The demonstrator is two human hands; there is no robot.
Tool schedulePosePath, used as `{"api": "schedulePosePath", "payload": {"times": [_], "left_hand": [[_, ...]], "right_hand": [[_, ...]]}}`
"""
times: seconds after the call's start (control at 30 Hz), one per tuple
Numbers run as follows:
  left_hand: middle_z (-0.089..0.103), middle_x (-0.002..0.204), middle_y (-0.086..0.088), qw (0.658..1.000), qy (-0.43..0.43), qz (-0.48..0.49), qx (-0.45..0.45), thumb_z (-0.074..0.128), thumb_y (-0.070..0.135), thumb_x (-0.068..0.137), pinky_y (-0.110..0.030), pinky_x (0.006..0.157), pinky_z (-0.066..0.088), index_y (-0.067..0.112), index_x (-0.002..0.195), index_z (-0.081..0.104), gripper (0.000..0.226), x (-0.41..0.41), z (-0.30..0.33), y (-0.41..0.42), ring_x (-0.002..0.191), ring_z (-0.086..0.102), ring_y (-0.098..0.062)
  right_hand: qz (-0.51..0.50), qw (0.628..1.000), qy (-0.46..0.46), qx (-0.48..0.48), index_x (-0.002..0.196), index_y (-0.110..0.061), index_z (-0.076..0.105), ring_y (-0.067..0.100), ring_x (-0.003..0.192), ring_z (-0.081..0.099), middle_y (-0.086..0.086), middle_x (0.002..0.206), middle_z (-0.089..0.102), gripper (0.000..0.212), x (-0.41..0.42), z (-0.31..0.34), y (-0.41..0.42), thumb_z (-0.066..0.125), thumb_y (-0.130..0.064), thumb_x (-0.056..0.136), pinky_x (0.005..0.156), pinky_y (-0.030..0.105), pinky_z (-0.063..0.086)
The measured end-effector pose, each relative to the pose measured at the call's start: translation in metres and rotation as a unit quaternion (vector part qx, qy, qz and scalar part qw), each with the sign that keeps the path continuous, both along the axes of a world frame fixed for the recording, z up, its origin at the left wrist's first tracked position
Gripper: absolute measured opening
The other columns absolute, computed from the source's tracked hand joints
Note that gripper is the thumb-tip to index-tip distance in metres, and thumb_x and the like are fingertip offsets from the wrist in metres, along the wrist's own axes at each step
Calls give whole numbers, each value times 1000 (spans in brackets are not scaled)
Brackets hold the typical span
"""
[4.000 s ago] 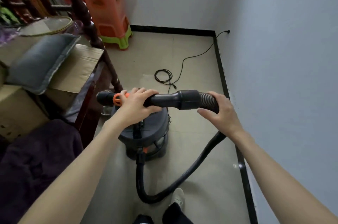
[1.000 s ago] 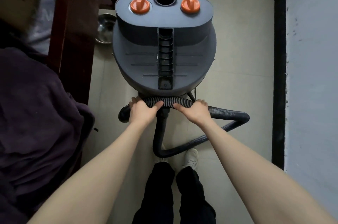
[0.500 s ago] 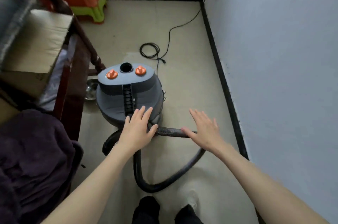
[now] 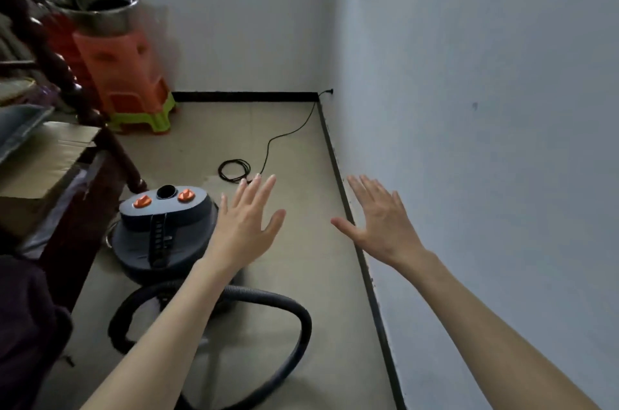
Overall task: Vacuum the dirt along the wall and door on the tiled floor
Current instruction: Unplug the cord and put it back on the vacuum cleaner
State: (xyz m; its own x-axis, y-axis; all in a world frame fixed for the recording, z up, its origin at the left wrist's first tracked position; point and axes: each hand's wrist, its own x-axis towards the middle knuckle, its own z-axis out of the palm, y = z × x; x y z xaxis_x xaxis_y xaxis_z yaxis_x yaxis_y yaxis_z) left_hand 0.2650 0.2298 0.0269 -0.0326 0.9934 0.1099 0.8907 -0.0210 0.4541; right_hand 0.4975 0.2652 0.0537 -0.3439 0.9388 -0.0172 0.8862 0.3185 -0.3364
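A dark grey canister vacuum (image 4: 164, 235) with two orange knobs stands on the beige tiled floor (image 4: 301, 275), left of centre. Its black ribbed hose (image 4: 291, 305) loops on the floor in front of it. My left hand (image 4: 248, 225) hovers in the air with fingers spread, to the right of the vacuum, holding nothing. My right hand (image 4: 382, 222) is also spread and empty, raised near the black skirting (image 4: 361, 259) at the foot of the right-hand wall (image 4: 485, 141). Dark specks dot the wall just above the skirting.
A black power cord (image 4: 234, 170) lies coiled on the floor and runs to the far corner. Stacked orange and green stools (image 4: 127, 74) carrying metal pots stand at the back left. Dark wooden furniture (image 4: 83, 218) with cardboard boxes and a dark cloth (image 4: 26, 326) fills the left side.
Both hands let go of the hose, which now lies on the floor, and rose with fingers spread. The view has lifted from the vacuum toward the far wall.
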Motion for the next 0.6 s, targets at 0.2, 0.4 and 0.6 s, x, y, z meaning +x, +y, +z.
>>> {"api": "schedulePosePath", "payload": {"times": [0.2,0.4,0.6], "left_hand": [[10,159,1,999,38,-11,4,34,48,96,-47,117,-1,29,151,11,62,33,7,37,147,1,-20],[10,159,2,999,32,17,-11,36,45,97,-44,116,0,24,151,13,63,35,-14,100,147,1,-20],[10,159,0,997,61,42,-24,37,46,96,-47,116,1,24,152,9,66,6,-36,222,147,1,-22]], "right_hand": [[7,1000,29,10,157,-29,4,18,152,4,1,166,8,82,31,1,28,44,-61,94,121,42,-2],[16,1000,9,-5,157,-29,4,18,152,3,1,166,8,79,40,-19,105,44,-59,95,121,43,-2],[35,999,-22,2,157,-29,4,19,152,3,2,166,8,79,22,-33,242,42,-59,96,121,45,-2]]}}
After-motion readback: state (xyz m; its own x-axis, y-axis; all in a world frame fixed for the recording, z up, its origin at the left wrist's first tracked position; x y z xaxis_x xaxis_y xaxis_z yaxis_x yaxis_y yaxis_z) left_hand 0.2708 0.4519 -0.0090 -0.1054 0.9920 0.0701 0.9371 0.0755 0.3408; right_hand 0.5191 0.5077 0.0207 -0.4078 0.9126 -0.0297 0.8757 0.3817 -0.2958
